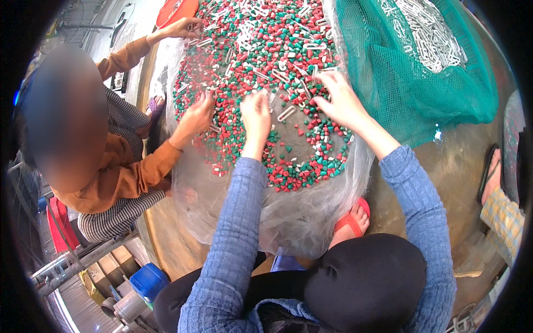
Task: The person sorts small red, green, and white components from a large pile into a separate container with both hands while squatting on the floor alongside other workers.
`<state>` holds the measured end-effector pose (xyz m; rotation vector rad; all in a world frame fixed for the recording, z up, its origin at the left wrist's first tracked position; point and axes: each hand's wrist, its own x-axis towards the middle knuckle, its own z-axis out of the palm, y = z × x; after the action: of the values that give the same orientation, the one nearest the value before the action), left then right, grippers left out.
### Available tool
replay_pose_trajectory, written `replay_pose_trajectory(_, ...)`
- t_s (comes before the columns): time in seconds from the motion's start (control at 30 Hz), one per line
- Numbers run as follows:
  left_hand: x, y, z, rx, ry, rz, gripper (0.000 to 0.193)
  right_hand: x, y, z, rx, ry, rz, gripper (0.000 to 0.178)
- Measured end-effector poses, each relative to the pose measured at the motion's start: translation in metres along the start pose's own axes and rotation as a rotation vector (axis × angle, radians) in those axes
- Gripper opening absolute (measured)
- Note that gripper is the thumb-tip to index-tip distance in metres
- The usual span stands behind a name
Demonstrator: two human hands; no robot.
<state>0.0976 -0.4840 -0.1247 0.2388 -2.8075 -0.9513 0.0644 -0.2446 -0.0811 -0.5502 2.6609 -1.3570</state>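
Note:
A wide heap of small red, green and white cone-shaped pieces lies on a clear plastic sheet. White oval wire-like loops are scattered among them. Over the middle of the heap is my left hand, its fingers curled together and slightly blurred; what they hold, if anything, I cannot make out. To its right, my right hand reaches over the pieces with thumb and fingers apart, seemingly holding nothing. One loop lies on a thinly covered patch between my hands.
A green mesh net at the right holds many white loops. Across the heap on the left, a co-worker's hands work over the pieces. An orange-red basin stands far left. Another person's sandalled foot is at the right.

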Motion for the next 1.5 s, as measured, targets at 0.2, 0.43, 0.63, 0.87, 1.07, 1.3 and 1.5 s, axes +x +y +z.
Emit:
replay_pose_trajectory(0.2, 0.086, -0.004, 0.009, -0.509, 0.048, -0.135, 0.034, 0.041, 0.053, 0.008, -0.166, 0.102, 0.097, 0.062)
replay_pose_trajectory(0.43, 0.006, 0.030, 0.053, -0.336, -0.018, 0.141, 0.022, -0.011, 0.012, 0.048, -0.412, -0.065, 0.017, 0.055)
replay_pose_trajectory(0.63, -0.061, 0.032, 0.002, -0.235, -0.087, 0.168, 0.024, -0.066, 0.012, 0.029, 0.174, -0.300, -0.126, 0.048)
replay_pose_trajectory(0.87, -0.068, 0.016, -0.060, -0.434, -0.045, -0.385, 0.022, -0.058, -0.021, 0.019, -0.112, -0.209, 0.103, 0.027)
replay_pose_trajectory(1.07, -0.093, 0.037, -0.044, 0.057, -0.386, -0.262, 0.041, -0.069, -0.024, 0.055, -0.279, -0.306, 0.078, 0.042)
replay_pose_trajectory(1.3, -0.101, 0.049, -0.029, -0.591, -0.352, -0.454, 0.018, -0.072, 0.005, 0.032, 0.150, -0.165, 0.158, 0.015)
replay_pose_trajectory(1.5, -0.083, 0.033, -0.058, -1.107, -0.317, -0.587, 0.014, -0.069, -0.007, 0.033, 0.310, -0.047, 0.184, 0.023)
